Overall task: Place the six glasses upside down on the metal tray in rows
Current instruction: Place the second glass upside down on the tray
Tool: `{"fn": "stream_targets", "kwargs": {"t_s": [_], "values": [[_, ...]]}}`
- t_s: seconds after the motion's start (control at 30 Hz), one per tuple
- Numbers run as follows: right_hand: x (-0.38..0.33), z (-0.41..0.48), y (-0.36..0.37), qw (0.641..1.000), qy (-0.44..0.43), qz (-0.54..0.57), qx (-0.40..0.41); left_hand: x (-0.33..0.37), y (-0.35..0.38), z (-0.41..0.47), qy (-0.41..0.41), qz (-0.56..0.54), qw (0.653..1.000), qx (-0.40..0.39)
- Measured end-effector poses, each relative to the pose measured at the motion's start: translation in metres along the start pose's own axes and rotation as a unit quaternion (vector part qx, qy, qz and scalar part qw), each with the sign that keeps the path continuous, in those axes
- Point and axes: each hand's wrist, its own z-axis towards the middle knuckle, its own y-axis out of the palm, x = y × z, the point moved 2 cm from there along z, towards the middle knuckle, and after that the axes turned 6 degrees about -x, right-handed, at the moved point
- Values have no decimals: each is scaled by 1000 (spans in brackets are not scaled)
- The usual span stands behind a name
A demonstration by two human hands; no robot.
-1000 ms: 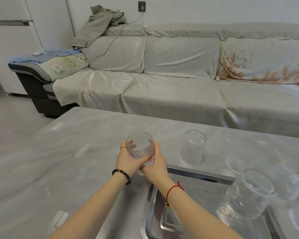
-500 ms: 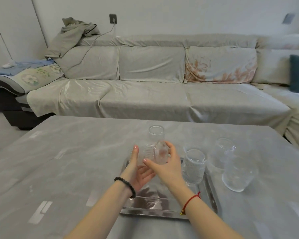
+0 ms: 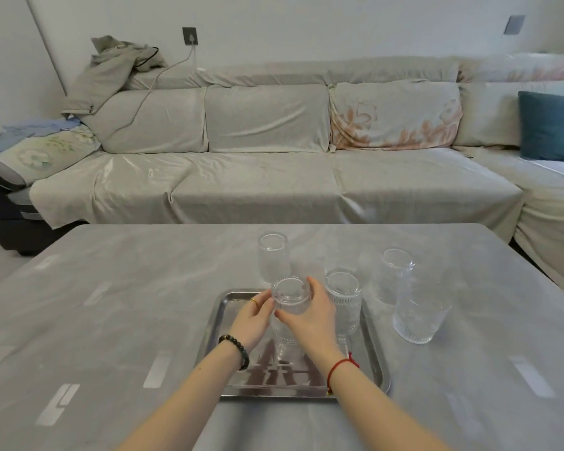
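Home living room: covered sofa (image 3: 258,177)

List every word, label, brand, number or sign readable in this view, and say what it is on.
None: no readable text anywhere in this view.
The clear ribbed glasses, such as the one held over the tray, bear no label or print.
The shiny rectangular metal tray shows only reflections, no stamp.
The grey wall socket plate carries no legible marking.

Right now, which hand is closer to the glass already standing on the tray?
Right. The right hand sits just beside that standing glass; the left hand is across the held glass.
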Motion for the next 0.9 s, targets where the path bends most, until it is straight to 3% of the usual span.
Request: {"fn": "stream_targets", "kwargs": {"t_s": [0.3,0.4,0.5,0.7,0.9], "values": [[10,-3,9,1000,18,-2,-1,-6,8,11,26,21,999,-20],[11,-19,14,999,15,-13,37,-10,10,8,46,23,998,-32],[17,-39,19,996,15,50,70,-22,10,-2,45,10,998,-31],[21,-45,26,992,55,116,4,-32,18,-9,15,-19,999,-44],[23,-40,22,990,69,122,1,-30,23,-3,19,-19,998,-60]]}}
